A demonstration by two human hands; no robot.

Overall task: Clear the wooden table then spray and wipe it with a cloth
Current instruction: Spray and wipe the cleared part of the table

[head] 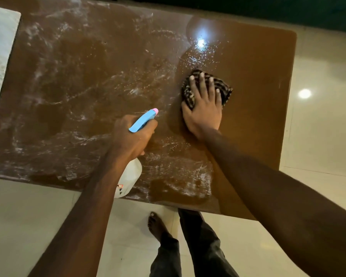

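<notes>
Table: the wooden table (268,62) is cleared; foam streaks cover its left and middle.
Cloth: striped cloth (207,87), right of centre, flat under my right hand (203,108), fingers spread.
Spray bottle: spray bottle (137,140), my left hand (131,136) curled around its neck.
Technique: I should press evenly, overlapping strokes leftward into the foam.

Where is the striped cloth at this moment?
In the head view, the striped cloth lies flat under the right hand on the wooden table, right of the spray bottle.

Right hand (204,110) flat on striped cloth (226,88), left hand (130,134) around spray bottle (128,178).
</notes>
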